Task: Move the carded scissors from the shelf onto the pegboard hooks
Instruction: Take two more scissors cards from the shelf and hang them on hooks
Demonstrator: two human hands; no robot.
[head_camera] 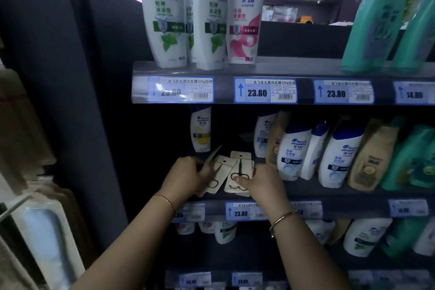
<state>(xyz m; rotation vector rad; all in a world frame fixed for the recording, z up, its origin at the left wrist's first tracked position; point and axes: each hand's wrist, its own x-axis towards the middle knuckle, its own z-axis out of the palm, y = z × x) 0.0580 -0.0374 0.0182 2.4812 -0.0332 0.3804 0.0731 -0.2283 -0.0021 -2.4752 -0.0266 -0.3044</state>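
The carded scissors (237, 172) lie low in the centre of the frame on the middle shelf (329, 195), a dark, flat metal ledge: small black-handled scissors with thin blades, each fixed to a pale, matte cardboard rectangle with rounded corners and a punched hanging hole at the top. Several cards overlap in a loose fan. The left hand (186, 178) is curled around the lower ends of the cards on the left of the fan, one of which tilts up edge-on like a thin grey sliver. The right hand (261, 182) lies on the right side of the fan, its thumb pressing on the lower part of the front card just beside the scissor loops; whether its fingers grip the card edge cannot be told. A thin red-and-gold string bracelet (164, 200) circles the left wrist and a rigid metal bangle (282, 219) the right. To the right on the same shelf stand glossy white shampoo bottles with blue caps (292, 150), tan bottles (372, 160) and teal ones, packed close. On the upper shelf (294, 66) stand tall, smooth white bottles with green leaf and pink swirl labels (202, 14). Shiny blue-edged price tags (264, 90) sit in the clear plastic rail along the shelf front. At the lower left of the frame, blurred pale carded packages (42, 231) hang.
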